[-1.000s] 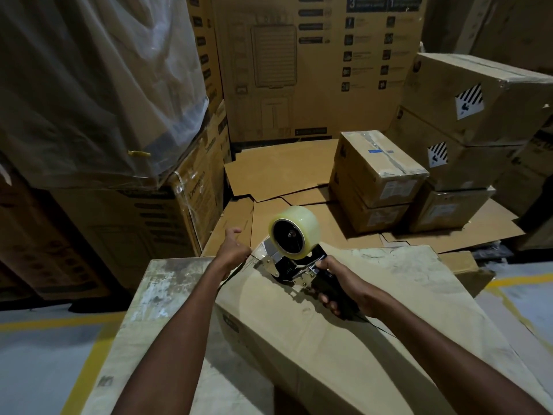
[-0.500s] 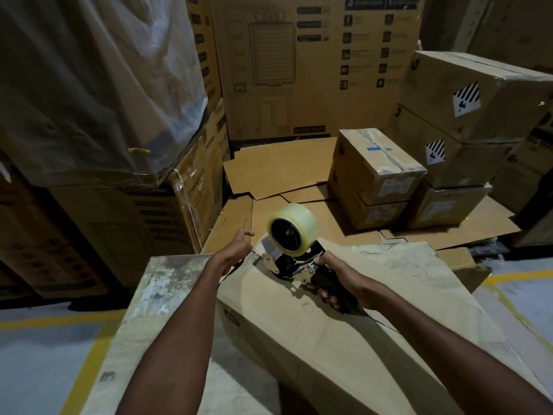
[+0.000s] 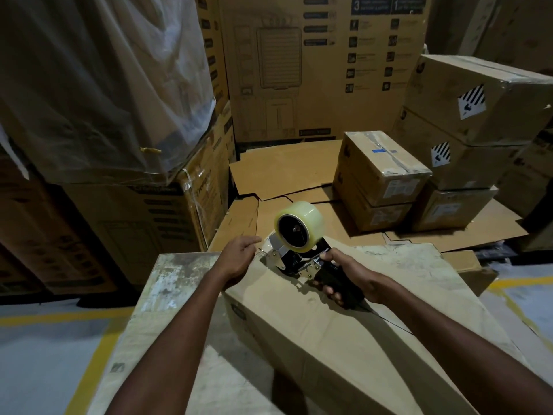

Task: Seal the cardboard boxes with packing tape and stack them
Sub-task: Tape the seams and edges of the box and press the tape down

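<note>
Cardboard box [image 3: 329,339] under hands, r hand [image 3: 350,266] gripping tape dispenser [image 3: 296,259], l hand [image 3: 238,259] at far edge, grip unclear

Warehouse; stacked cartons [image 3: 454,169] (striped diamond labels); flattened cardboard [image 3: 287,166] on floor; yellow floor lines [image 3: 89,369].

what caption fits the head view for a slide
Right hand grips a tape gun at the far edge of a box, left hand by the gun's front end
</note>
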### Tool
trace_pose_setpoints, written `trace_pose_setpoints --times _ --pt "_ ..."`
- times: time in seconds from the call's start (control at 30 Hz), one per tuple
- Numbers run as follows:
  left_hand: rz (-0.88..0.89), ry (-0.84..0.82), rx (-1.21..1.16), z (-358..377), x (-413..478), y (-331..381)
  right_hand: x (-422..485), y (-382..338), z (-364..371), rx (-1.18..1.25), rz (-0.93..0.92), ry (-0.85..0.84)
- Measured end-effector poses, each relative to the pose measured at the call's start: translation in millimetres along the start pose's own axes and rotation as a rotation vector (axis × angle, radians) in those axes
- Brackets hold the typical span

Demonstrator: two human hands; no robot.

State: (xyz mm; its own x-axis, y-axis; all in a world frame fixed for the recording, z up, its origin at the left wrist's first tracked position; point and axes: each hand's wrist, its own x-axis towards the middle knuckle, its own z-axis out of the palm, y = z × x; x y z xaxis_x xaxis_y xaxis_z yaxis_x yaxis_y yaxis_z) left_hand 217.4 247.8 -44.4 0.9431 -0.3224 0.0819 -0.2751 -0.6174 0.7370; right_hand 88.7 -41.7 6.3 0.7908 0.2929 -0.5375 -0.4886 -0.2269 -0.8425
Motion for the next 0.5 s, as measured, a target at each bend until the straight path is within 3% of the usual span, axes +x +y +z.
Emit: trace_pose_setpoints --times 0.07,0.17,0.5 --pt "0.169 -0.12 0.258 -6 -9 2 -1 -3 -3 -0.035 -0.004 -0.047" --pt "0.248 -0.254 0.505 -4 -17 -3 0 -4 -9 -0.015 0.016 -0.119" --pt "0.192 -0.252 0.58 1 -28 -5 -5 -2 2 -0.087 -0.022 0.0"
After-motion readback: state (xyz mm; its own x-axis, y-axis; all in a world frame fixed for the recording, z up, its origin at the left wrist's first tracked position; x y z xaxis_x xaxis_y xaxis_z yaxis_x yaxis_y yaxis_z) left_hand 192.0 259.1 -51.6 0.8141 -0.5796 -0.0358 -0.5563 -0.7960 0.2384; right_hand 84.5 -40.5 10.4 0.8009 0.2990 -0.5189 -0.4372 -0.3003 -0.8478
